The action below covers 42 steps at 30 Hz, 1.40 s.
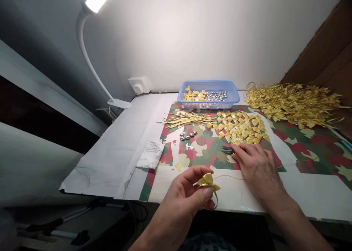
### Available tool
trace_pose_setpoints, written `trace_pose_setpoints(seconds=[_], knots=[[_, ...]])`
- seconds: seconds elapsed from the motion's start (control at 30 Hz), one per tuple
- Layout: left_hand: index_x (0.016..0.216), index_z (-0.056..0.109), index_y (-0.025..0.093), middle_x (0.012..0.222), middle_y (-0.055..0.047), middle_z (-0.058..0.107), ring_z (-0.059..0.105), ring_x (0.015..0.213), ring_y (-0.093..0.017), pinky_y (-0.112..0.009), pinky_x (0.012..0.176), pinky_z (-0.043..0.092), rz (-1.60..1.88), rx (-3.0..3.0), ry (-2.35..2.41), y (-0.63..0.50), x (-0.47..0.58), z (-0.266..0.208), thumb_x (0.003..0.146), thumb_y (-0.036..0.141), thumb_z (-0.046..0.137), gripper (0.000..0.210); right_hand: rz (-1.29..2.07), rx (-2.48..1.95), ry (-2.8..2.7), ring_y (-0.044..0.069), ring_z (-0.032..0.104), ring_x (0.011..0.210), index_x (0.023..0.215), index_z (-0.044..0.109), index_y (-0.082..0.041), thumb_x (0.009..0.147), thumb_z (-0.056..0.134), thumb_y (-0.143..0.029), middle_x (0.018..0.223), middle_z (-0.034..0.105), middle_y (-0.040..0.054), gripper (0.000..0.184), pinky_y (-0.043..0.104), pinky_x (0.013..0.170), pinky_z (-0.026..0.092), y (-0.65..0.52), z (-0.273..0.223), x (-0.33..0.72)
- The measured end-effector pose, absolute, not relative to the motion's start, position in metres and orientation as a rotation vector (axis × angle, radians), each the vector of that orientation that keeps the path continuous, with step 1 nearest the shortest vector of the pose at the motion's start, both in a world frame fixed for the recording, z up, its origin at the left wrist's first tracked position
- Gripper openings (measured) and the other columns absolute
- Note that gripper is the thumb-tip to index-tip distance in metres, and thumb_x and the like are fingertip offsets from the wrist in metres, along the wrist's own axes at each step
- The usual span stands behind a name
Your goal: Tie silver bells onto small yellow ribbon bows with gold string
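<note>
Near the table's front edge, my left hand (183,198) is closed, pinching a yellow ribbon flower (206,180) between thumb and fingers. A thin yellow cord (229,176) runs from the flower toward my right hand, and a loop of it hangs below the thumb. My right hand (257,166) rests palm down on the table, its fingers closed around a pair of thread snips (227,150). Their metal blades point left; the handles are hidden under the hand. Just beyond that hand lie many yellow ribbon bows (242,127) in loose rows.
A blue basket (209,105) at the wall holds yellow bows and silver beads. Yellow stems (189,119) lie in front, then several silver bells (188,136). A crumpled white tissue (150,154) is at left, a golden heap (294,104) at back right, a lamp (88,56) at back left.
</note>
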<state>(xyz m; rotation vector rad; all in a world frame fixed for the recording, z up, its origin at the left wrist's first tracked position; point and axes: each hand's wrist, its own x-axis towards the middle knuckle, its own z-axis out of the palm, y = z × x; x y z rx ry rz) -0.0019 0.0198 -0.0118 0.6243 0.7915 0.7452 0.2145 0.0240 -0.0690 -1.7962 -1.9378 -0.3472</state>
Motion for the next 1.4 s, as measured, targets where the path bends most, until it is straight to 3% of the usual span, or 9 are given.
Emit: trace_pose_setpoints(seconds=[0.1, 0.23, 0.33, 0.57, 0.7, 0.93, 1.1, 1.3, 1.4], knots=[[0.091, 0.070, 0.015, 0.076, 0.000, 0.064, 0.057, 0.063, -0.008, -0.018, 0.061, 0.053, 0.748, 0.581, 0.776, 0.020, -0.001, -0.007, 0.076, 0.016, 0.082, 0.019, -0.245, -1.687, -1.843, 0.032, 0.059, 0.110, 0.114, 0.067, -0.022, 0.099, 0.049, -0.022, 0.119, 0.066, 0.0101, 0.024, 0.047, 0.087, 0.043, 0.013, -0.062, 0.206], [0.091, 0.068, 0.015, 0.082, -0.002, 0.066, 0.061, 0.068, -0.009, -0.020, 0.065, 0.055, 0.785, 0.611, 0.767, 0.017, 0.002, -0.002, 0.080, 0.016, 0.079, 0.015, 0.853, -1.377, -1.521, 0.017, 0.068, 0.083, 0.109, 0.061, -0.026, 0.100, 0.048, -0.036, 0.100, 0.069, 0.0041, 0.019, 0.025, 0.065, 0.053, -0.019, -0.035, 0.182], [0.095, 0.067, 0.016, 0.082, -0.001, 0.067, 0.062, 0.069, -0.009, -0.019, 0.067, 0.054, 0.787, 0.703, 0.763, 0.014, 0.005, 0.000, 0.085, 0.018, 0.074, 0.012, 1.277, -1.169, -1.271, 0.015, 0.066, 0.079, 0.104, 0.062, -0.025, 0.100, 0.049, -0.041, 0.091, 0.067, 0.0020, 0.021, 0.023, 0.070, 0.054, -0.032, -0.022, 0.165], [0.108, 0.067, 0.024, 0.101, -0.002, 0.068, 0.066, 0.085, -0.013, -0.022, 0.080, 0.054, 0.867, 1.138, 0.754, 0.002, 0.003, 0.004, 0.089, 0.016, 0.069, 0.021, 0.756, -1.185, -1.349, 0.013, 0.062, 0.077, 0.092, 0.058, -0.025, 0.097, 0.054, -0.022, 0.084, 0.061, -0.0010, 0.007, 0.020, 0.066, 0.050, -0.036, -0.026, 0.161], [0.093, 0.071, 0.023, 0.101, -0.002, 0.065, 0.065, 0.091, -0.014, -0.019, 0.078, 0.054, 1.098, 1.452, 0.774, -0.004, 0.000, 0.011, 0.087, 0.009, 0.068, 0.016, 0.485, -1.055, -1.454, 0.013, 0.063, 0.085, 0.099, 0.060, -0.027, 0.094, 0.052, -0.010, 0.093, 0.062, 0.0006, 0.019, 0.021, 0.075, 0.052, -0.046, -0.021, 0.162], [0.087, 0.069, 0.023, 0.094, 0.000, 0.065, 0.065, 0.084, -0.012, -0.015, 0.070, 0.055, 1.291, 1.792, 0.727, -0.013, -0.002, 0.021, 0.089, 0.002, 0.060, 0.024, 0.746, -1.129, -1.030, 0.015, 0.062, 0.080, 0.111, 0.062, -0.031, 0.088, 0.068, -0.041, 0.096, 0.064, 0.0008, 0.026, 0.019, 0.068, 0.053, -0.069, -0.026, 0.150], [0.084, 0.068, 0.024, 0.105, 0.000, 0.063, 0.068, 0.079, -0.010, -0.015, 0.067, 0.055, 1.280, 1.849, 0.730, -0.021, -0.002, 0.019, 0.086, 0.000, 0.063, 0.024, 0.755, -0.993, -1.230, 0.015, 0.057, 0.072, 0.092, 0.064, -0.026, 0.092, 0.061, -0.025, 0.082, 0.061, 0.0003, 0.002, 0.024, 0.071, 0.051, -0.069, -0.025, 0.153], [0.127, 0.057, 0.035, 0.137, -0.009, 0.054, 0.071, 0.095, -0.020, -0.029, 0.083, 0.060, 1.224, 1.560, 0.581, -0.031, 0.004, 0.018, 0.087, 0.019, 0.071, 0.046, 0.646, -0.937, -1.268, 0.014, 0.057, 0.075, 0.090, 0.061, -0.025, 0.095, 0.056, -0.017, 0.083, 0.060, -0.0004, 0.011, 0.023, 0.071, 0.049, -0.064, -0.021, 0.157], [0.126, 0.062, 0.034, 0.138, -0.009, 0.055, 0.071, 0.086, -0.017, -0.027, 0.080, 0.060, 1.192, 1.620, 0.593, -0.026, 0.003, 0.021, 0.087, 0.021, 0.070, 0.042, 0.658, -0.962, -1.243, 0.014, 0.056, 0.073, 0.087, 0.062, -0.024, 0.095, 0.056, -0.020, 0.081, 0.059, -0.0005, 0.010, 0.023, 0.069, 0.047, -0.062, -0.027, 0.155]])
